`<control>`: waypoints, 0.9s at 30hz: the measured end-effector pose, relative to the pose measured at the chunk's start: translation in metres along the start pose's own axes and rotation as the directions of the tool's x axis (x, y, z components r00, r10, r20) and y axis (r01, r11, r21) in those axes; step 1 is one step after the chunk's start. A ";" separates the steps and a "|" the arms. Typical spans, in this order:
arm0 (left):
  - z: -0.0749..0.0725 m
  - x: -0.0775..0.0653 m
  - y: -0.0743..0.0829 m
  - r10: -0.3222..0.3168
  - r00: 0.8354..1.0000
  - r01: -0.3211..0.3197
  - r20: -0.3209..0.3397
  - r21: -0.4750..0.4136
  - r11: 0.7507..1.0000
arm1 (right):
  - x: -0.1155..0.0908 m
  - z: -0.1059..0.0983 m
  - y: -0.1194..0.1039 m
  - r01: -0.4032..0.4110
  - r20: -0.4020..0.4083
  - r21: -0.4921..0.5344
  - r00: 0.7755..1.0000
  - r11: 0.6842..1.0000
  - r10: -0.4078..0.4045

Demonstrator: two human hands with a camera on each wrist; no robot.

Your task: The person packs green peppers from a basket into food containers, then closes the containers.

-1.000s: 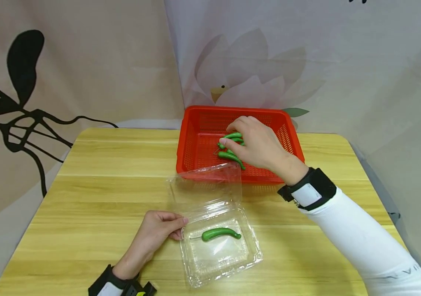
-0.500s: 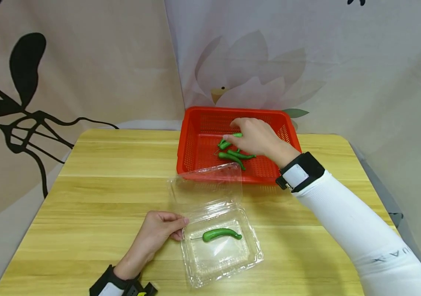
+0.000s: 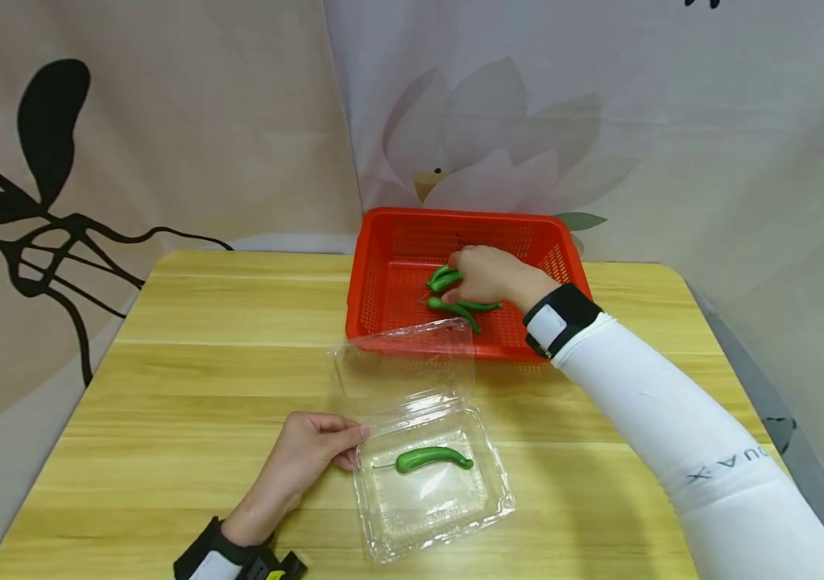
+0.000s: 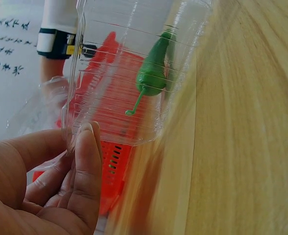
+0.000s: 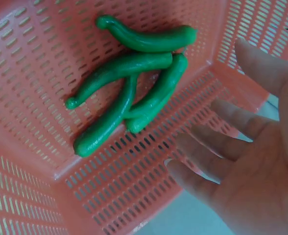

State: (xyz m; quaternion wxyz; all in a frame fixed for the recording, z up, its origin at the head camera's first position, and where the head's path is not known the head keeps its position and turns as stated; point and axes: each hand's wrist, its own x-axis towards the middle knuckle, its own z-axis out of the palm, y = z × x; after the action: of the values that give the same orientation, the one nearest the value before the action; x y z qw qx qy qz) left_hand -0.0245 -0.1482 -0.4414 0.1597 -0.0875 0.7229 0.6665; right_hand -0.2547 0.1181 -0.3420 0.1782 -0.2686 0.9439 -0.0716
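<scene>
My left hand [image 3: 313, 451] pinches the left edge of an open clear plastic clamshell box [image 3: 440, 511] between thumb and fingers. One green chili pepper [image 3: 433, 459] lies in its base; the left wrist view shows that pepper [image 4: 151, 76] through the plastic, stem toward the hand. Reaching into the red basket [image 3: 371, 242], my right hand [image 3: 487, 275] is over several green chili peppers [image 3: 444, 280] and partly covers them in the head view. In the right wrist view its fingers [image 5: 198, 152] are spread beside the peppers [image 5: 109, 117], with nothing between them.
The box's raised lid [image 3: 404, 370] overlaps the basket's front rim in the head view. The basket stands at the back of the wooden table [image 3: 238, 362], close to a printed cloth backdrop [image 3: 252, 121]. Its perforated side walls rise around the peppers.
My right hand draws back a little, uncovering a pepper at the front right of the basket, then dips toward the peppers. The left hand and the box stay in place.
</scene>
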 end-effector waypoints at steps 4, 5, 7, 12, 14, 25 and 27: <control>-0.001 0.000 0.001 0.000 1.000 0.000 0.001 0.003 1.000 | 0.008 0.001 -0.002 0.016 0.057 -0.027 0.998 1.000 -0.014; -0.002 0.000 0.001 0.002 1.000 -0.002 0.002 0.001 1.000 | 0.010 0.001 -0.003 0.017 0.068 -0.039 0.998 0.999 -0.014; -0.002 0.000 0.000 0.003 1.000 -0.003 0.004 -0.002 1.000 | 0.014 0.001 -0.004 0.015 0.087 -0.063 0.996 0.998 -0.010; -0.003 0.000 0.000 0.006 1.000 -0.005 0.010 -0.015 1.000 | 0.021 0.004 -0.009 0.020 0.119 -0.144 0.993 0.989 -0.003; -0.003 0.000 0.000 0.008 1.000 -0.008 0.013 -0.018 1.000 | 0.023 0.007 -0.010 0.034 0.133 -0.192 0.991 0.981 -0.009; -0.004 0.000 0.000 0.006 1.000 -0.006 0.008 -0.023 1.000 | 0.032 0.031 -0.006 0.074 0.131 -0.300 0.991 0.951 -0.035; -0.004 0.000 -0.001 0.000 1.000 0.000 0.005 -0.022 1.000 | 0.034 0.033 -0.005 0.080 0.129 -0.310 0.991 0.947 -0.041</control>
State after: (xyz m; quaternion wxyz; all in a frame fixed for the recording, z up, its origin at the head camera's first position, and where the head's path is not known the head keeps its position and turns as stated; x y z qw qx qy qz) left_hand -0.0243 -0.1523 -0.4415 0.1603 -0.0875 0.7153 0.6746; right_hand -0.2665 0.0944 -0.3814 0.1879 -0.3263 0.9220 0.0905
